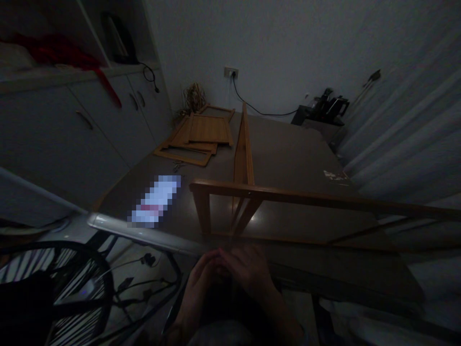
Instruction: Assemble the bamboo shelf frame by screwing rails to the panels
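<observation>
A half-built wooden frame [288,194] is standing on edge along the near part of a dark table [295,149], its long top rail running right while a second upright panel is meeting it at the left end and reaching toward the far wall. Just in front of it, below the table's near edge, a person is bringing both hands together: the left hand [196,288] and right hand [248,274] are touching, fingers curled inward, and in this dim light I cannot tell whether anything small is pinched between them. Neither hand is touching the frame. This is looking like a pause between fittings, with the hands busy over something close to the body; any further work on the joint would call for one hand steadying the rail, since the frame is balancing on its thin edge. A sheet [156,199] is lying on the table to the left, a stack of wooden panels [201,134] at the far end. A fan [54,283] is sitting low on the left beneath cupboards [72,129]; a curtain [406,134] is hanging on the right.
</observation>
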Available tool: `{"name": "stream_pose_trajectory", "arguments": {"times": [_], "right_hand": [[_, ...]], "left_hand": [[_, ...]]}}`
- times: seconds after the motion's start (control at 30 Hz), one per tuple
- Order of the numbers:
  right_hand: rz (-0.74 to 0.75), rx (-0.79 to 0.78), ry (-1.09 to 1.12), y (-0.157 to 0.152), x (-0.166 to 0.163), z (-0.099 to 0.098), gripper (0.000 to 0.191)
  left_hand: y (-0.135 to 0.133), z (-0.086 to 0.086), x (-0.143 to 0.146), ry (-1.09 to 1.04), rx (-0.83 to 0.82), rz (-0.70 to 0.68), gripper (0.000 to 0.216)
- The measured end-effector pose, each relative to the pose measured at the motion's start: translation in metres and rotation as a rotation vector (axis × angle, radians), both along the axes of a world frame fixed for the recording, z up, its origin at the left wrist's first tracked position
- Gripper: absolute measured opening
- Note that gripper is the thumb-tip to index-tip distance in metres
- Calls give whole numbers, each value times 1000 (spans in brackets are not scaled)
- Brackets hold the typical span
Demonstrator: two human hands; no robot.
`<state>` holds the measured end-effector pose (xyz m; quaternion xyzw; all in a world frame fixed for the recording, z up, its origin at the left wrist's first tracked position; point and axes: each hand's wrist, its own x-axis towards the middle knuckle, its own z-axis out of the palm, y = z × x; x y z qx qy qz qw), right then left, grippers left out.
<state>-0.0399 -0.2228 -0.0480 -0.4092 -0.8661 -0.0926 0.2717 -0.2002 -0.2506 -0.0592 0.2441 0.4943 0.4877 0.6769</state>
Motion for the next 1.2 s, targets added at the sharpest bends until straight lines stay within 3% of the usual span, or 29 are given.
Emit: {"name": "stream_pose_trajectory", "arguments": {"times": [0.13,0.4,0.83,0.97,1.1,1.2], "right_hand": [[-29,15,56,-2,-3,-5,25],[-16,-10,125,-1,-4,-2,18],[30,110,153,1,-10,-11,15],[29,132,161,3,-13,-16,14],[51,127,151,4,-12,-16,16],[79,95,115,5,-9,-13,20]], "left_hand": [[1,2,-3,184,114,-116,22],[14,11,-17,750,390,-398,25],[19,14,-25,917,507,-413,25],[27,6,-35,1096,699,-271,20],[37,8,-40,1245,1003,79,7],[46,14,-37,1268,1058,347,26]]}}
